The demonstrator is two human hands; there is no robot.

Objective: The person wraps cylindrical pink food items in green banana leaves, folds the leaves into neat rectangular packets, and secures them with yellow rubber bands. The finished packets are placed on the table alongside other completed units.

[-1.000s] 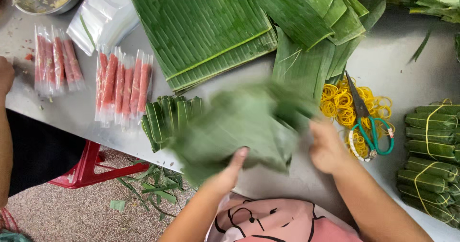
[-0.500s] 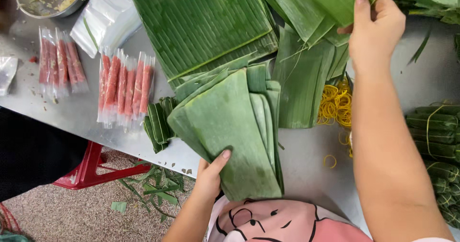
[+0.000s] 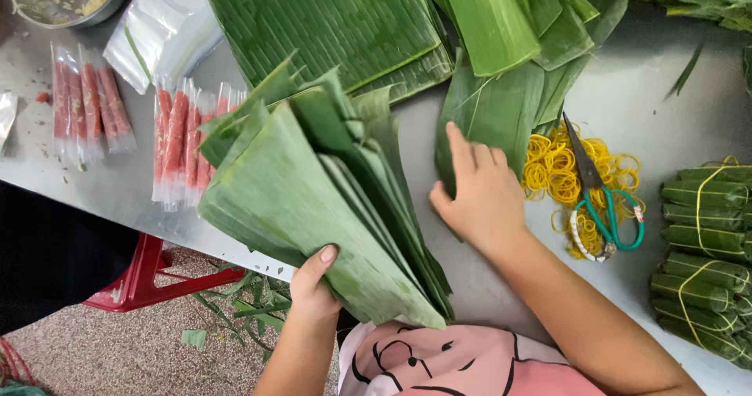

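The grey tabletop (image 3: 666, 83) carries everything here, and the biggest thing on it is the spread of broad banana leaves (image 3: 329, 20) lying flat along the far side, ribbed and dark green, with narrower leaf strips (image 3: 501, 20) overlapping them to the right. In front of that, tilted up off the near edge of the tabletop, is the stack of cut leaf pieces (image 3: 313, 200), fanned so the layered edges show on its right side. The left hand (image 3: 312, 290) grips this stack from below at the near edge, thumb pressed on the top sheet and the fingers hidden underneath, so its grip is closed on the stack. The right hand (image 3: 482, 196) rests flat, fingers loosely spread, on a folded leaf piece (image 3: 489, 106) just right of the stack; its grip is open, touching the leaf without clasping it. At the right edge sit tied leaf bundles (image 3: 705, 263), each bound with a yellow band. Left of the stack lie two sets of clear packets of pink sausage (image 3: 184, 137), with empty clear bags (image 3: 160, 32) beyond them. Near the right hand is a heap of yellow rubber bands (image 3: 552, 165) with green-handled scissors (image 3: 599, 196) lying on it. A metal bowl (image 3: 74, 8) sits at the far left corner.
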